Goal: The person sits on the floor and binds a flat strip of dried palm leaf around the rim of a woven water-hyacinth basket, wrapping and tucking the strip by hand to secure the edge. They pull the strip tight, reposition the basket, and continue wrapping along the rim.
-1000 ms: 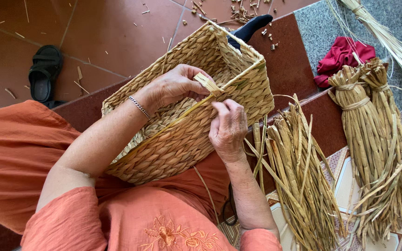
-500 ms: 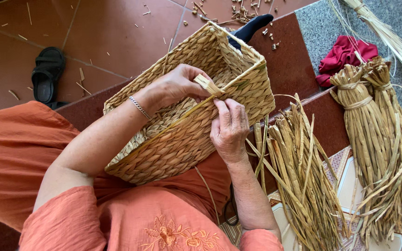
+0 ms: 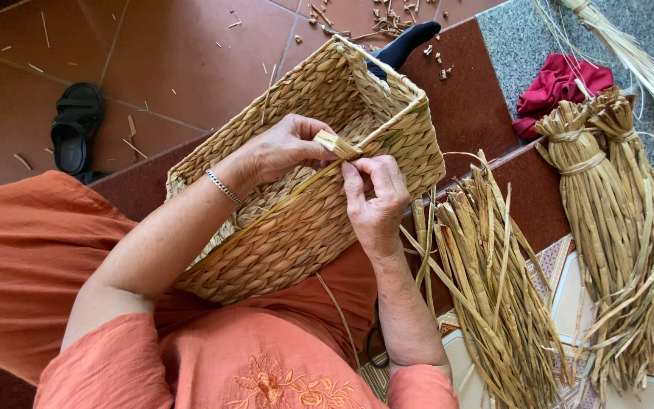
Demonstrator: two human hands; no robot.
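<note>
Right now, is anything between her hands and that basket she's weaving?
Nothing visible. The left hand and right hand both pinch the straw strand at the woven basket rim, touching it directly.

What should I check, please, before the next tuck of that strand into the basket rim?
1. Strand end pinched by the left hand: ok.
2. Right hand steadying the rim, fingertips beside the strand: ok.
3. Woven basket resting tilted on the lap, braced by both forearms: ok.
4. Loose strands lying at the right side, close to the right hand: ok.
5. Tied bundles farther right, bound and untouched: ok.
6. Gap in the rim for the strand: cannot tell, the fingers hide it.
</note>
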